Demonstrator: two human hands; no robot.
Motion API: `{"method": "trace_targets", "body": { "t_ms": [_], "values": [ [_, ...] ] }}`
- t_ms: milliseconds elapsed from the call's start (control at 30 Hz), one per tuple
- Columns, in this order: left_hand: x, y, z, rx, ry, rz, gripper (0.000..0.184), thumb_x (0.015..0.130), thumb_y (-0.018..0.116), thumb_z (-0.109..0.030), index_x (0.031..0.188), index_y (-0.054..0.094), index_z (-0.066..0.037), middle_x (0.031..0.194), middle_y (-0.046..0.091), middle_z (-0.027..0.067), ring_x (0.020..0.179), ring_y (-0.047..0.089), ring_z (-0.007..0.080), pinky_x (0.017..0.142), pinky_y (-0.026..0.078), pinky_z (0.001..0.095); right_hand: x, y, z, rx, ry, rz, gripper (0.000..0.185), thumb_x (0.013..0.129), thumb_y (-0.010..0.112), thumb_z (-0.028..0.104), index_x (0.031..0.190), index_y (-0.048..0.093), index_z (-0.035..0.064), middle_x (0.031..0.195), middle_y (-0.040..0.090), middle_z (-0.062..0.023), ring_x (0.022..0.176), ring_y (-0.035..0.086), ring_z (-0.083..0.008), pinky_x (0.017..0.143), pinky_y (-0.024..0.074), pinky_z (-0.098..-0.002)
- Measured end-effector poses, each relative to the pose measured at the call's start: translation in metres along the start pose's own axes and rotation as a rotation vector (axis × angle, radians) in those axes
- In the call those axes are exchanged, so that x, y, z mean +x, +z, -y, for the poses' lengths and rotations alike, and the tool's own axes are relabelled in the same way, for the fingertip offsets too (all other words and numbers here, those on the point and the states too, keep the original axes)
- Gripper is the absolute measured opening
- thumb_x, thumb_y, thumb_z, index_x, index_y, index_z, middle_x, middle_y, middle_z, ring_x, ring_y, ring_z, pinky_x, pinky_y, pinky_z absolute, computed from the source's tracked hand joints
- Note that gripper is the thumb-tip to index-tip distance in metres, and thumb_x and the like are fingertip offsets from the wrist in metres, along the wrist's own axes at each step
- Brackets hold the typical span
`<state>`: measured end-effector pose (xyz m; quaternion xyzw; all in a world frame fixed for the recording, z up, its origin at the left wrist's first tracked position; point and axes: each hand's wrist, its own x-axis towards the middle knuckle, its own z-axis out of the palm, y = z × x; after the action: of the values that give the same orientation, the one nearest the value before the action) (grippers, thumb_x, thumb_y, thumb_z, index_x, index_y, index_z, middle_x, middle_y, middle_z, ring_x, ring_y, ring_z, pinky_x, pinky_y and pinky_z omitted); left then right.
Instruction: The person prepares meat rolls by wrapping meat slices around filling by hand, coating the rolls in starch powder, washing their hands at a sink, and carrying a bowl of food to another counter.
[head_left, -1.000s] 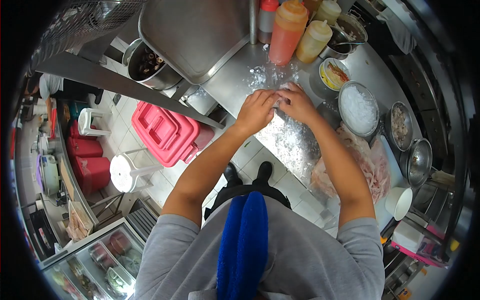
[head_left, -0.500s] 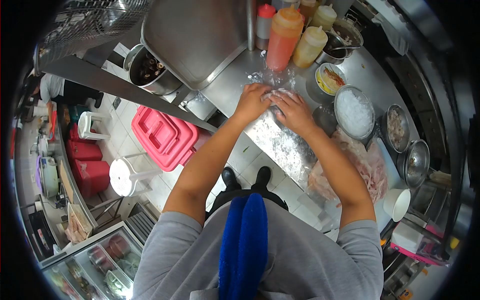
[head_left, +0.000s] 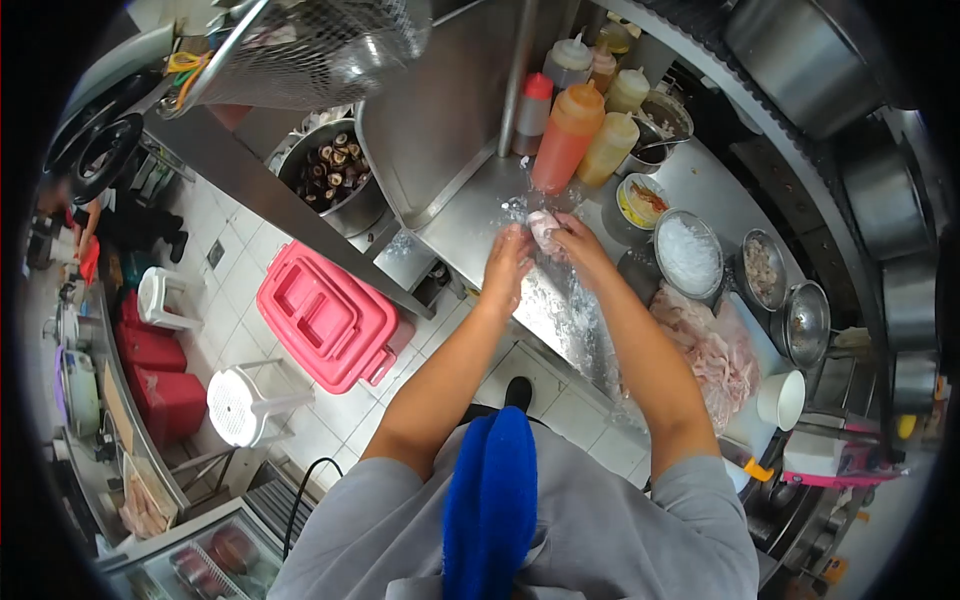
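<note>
A pale piece of meat (head_left: 543,231) is sitting just on the near side of the orange bottle (head_left: 566,145), above the table (head_left: 465,235); its underside is being hidden, so whether it is touching the steel I cannot tell. The right hand (head_left: 580,246) is pinching its right side between thumb and fingers, the fingertips partly disappearing behind it. The meat is thus lying at the left of this hand and just to the right of the left hand (head_left: 508,260), which is standing half spread; whether its fingertips are touching the meat is not showing clearly.

White powder (head_left: 552,295) is coating the steel nearer the wearer than the bottle. To the bottle's right and nearer, a bowl (head_left: 700,294) is holding white stuff too indistinct to name, and beyond it a heap of raw meat (head_left: 712,360) is lying partly covered by the right forearm. Left of the bottle, a pot (head_left: 362,215) is holding dark pieces, and farther up a mesh basket (head_left: 335,60) is being cut off by the view's edge.
</note>
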<state>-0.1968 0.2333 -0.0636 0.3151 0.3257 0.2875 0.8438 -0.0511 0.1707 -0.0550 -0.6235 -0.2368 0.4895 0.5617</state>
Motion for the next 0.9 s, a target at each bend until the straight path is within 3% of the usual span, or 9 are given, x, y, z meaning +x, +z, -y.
{"method": "trace_targets", "body": {
  "t_ms": [33,133,167,200,267,300,400,600,900],
  "values": [
    [0.004,0.001,0.003,-0.089,-0.037,0.101,0.070,0.093,0.045,-0.058,0.137,0.035,-0.005,0.132,0.045,0.0148,0.119,0.046,0.0251,0.098,0.038,0.0390,-0.010,0.005,-0.001,0.109,0.001,0.013,0.043,0.087,0.060,0.024,0.125,0.050,0.0064,0.099,0.061,-0.0008,0.084,0.058,-0.0099,0.069,0.0455,-0.0250],
    [-0.001,0.012,0.002,-0.257,-0.101,0.168,0.060,0.093,0.040,-0.061,0.118,0.049,-0.007,0.119,0.056,0.0133,0.106,0.055,0.0250,0.093,0.043,0.0419,-0.043,0.037,0.002,0.224,0.023,-0.086,0.034,0.088,0.058,0.023,0.119,0.056,0.0066,0.097,0.061,-0.0008,0.083,0.058,-0.0111,0.069,0.0463,-0.0270],
    [-0.003,0.014,-0.002,-0.254,-0.107,0.183,0.060,0.093,0.040,-0.061,0.118,0.049,-0.007,0.119,0.056,0.0133,0.106,0.055,0.0250,0.093,0.043,0.0419,-0.039,0.036,-0.017,-0.122,-0.146,-0.157,0.028,0.089,0.056,0.023,0.110,0.061,0.0046,0.097,0.063,-0.0056,0.085,0.060,-0.0198,0.074,0.0477,-0.0338],
    [-0.004,0.014,-0.004,-0.337,-0.151,0.188,0.058,0.093,0.040,-0.061,0.113,0.051,-0.008,0.113,0.059,0.0119,0.101,0.056,0.0239,0.089,0.045,0.0411,-0.051,0.043,-0.009,-0.124,-0.149,-0.172,0.028,0.089,0.056,0.023,0.110,0.061,0.0046,0.097,0.063,-0.0056,0.085,0.060,-0.0198,0.074,0.0477,-0.0338],
    [-0.009,0.015,-0.006,-0.419,-0.208,0.203,0.055,0.093,0.039,-0.061,0.108,0.052,-0.009,0.108,0.061,0.0104,0.096,0.058,0.0228,0.085,0.047,0.0402,-0.081,0.061,0.021,-0.955,-0.587,-0.445,0.027,0.089,0.057,0.022,0.108,0.064,0.0036,0.103,0.064,-0.0132,0.093,0.060,-0.0311,0.082,0.0461,-0.0398],
    [-0.012,0.014,-0.010,-0.391,-0.227,0.207,0.055,0.094,0.039,-0.061,0.108,0.053,-0.010,0.106,0.061,0.0098,0.096,0.058,0.0219,0.083,0.048,0.0400,-0.085,0.056,0.026,-0.896,-0.528,-0.450,0.032,0.087,0.059,0.020,0.114,0.062,0.0045,0.111,0.062,-0.0178,0.103,0.056,-0.0364,0.090,0.0427,-0.0427],
    [-0.017,0.012,-0.018,-0.352,-0.260,0.229,0.057,0.093,0.038,-0.063,0.108,0.053,-0.010,0.103,0.060,0.0080,0.093,0.059,0.0218,0.080,0.050,0.0396,-0.099,0.042,0.022,-0.905,-0.649,-0.521,0.033,0.089,0.056,0.017,0.120,0.061,0.0070,0.124,0.057,-0.0193,0.116,0.051,-0.0351,0.099,0.0387,-0.0402],
    [-0.020,0.020,-0.011,-0.235,-0.253,0.173,0.056,0.091,0.043,-0.062,0.102,0.055,-0.009,0.093,0.062,0.0067,0.079,0.062,0.0218,0.072,0.053,0.0354,-0.110,0.060,0.004,-1.148,-0.808,-0.481,0.044,0.088,0.059,0.024,0.129,0.056,0.0098,0.145,0.037,-0.0197,0.128,0.038,-0.0449,0.106,0.0317,-0.0490],
    [-0.026,0.020,0.001,-0.246,-0.363,0.191,0.057,0.090,0.045,-0.064,0.096,0.055,-0.007,0.086,0.059,0.0055,0.077,0.061,0.0189,0.069,0.053,0.0351,-0.131,0.063,0.003,-1.148,-0.773,-0.455,0.042,0.092,0.052,0.027,0.131,0.056,0.0115,0.151,0.026,-0.0205,0.138,0.025,-0.0432,0.110,0.0211,-0.0506]
  ]
}}
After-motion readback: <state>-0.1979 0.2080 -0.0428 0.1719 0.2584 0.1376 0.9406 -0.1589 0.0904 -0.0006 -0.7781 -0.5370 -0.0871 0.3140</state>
